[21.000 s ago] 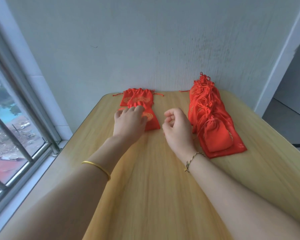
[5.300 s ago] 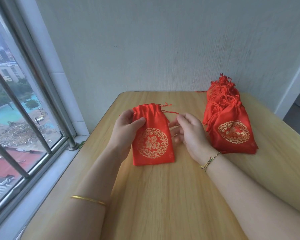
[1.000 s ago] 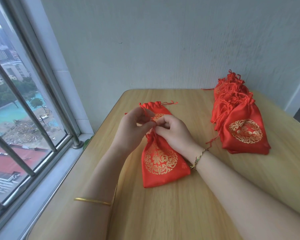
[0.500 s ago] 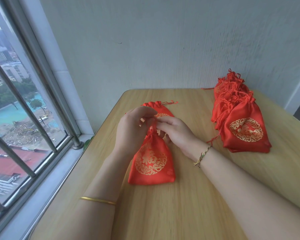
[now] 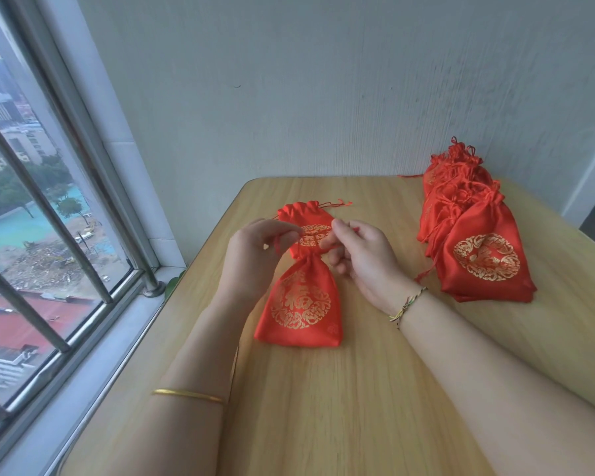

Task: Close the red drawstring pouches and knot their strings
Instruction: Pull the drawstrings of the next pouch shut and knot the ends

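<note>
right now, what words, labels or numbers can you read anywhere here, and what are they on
"福": gold, in the round emblem on the cinched pouch
Small gold mark at its lower right corner: too small to read
Gold emblem on the pile's top pouch: centre too blurred to read
Gold emblem on the pouch behind it: half hidden, unreadable

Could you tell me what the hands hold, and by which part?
The left hand and right hand each pinch the drawstring of the front pouch, above its neck.
</note>
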Demonstrator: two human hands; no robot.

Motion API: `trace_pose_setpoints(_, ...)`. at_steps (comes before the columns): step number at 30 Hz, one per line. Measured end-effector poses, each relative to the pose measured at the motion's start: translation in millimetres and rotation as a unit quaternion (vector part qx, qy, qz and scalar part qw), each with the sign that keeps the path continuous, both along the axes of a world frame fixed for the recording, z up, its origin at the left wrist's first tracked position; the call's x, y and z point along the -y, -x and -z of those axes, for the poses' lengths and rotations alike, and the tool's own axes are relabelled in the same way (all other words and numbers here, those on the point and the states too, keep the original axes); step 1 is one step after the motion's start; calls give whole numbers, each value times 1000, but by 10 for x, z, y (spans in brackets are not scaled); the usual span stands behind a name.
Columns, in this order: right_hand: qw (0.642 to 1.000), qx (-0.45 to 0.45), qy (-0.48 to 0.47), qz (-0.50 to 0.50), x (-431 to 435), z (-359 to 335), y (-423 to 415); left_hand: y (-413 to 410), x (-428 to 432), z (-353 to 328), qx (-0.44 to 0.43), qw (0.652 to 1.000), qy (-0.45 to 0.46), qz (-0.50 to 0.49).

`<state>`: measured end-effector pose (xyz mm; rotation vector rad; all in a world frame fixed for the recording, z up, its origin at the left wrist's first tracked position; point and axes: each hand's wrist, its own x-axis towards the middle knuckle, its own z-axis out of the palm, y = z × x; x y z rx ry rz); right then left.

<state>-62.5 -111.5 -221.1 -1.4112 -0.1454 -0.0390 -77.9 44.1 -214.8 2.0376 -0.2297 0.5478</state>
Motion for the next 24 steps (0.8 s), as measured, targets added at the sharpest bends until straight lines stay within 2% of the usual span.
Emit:
trace_pose_setpoints(5, 995, -32, -91, 18, 29, -5, -27, 46, 8, -48, -124, 974, 184, 37)
trace_pose_setpoints(7, 990, -45, -129, 23, 45, -15, -37, 46, -17, -52, -158, 961, 221, 47)
trace_pose_setpoints(12, 972, -74, -222, 39, 96, -22, -71, 45, -59, -57, -187, 951, 241, 57)
trace_pose_setpoints(19, 931, -115, -346, -3, 181, -17, -85, 47, -49, -45, -160, 963, 217, -11)
trace_pose_setpoints(21, 923, -131, -361, -1, 189, -37, -70, 46, -29, -38, -144, 967, 206, -30)
trace_pose_setpoints(24, 935, -132, -329, 31, 163, -68, -69, 29, -41, -24, -118, 966, 219, -70)
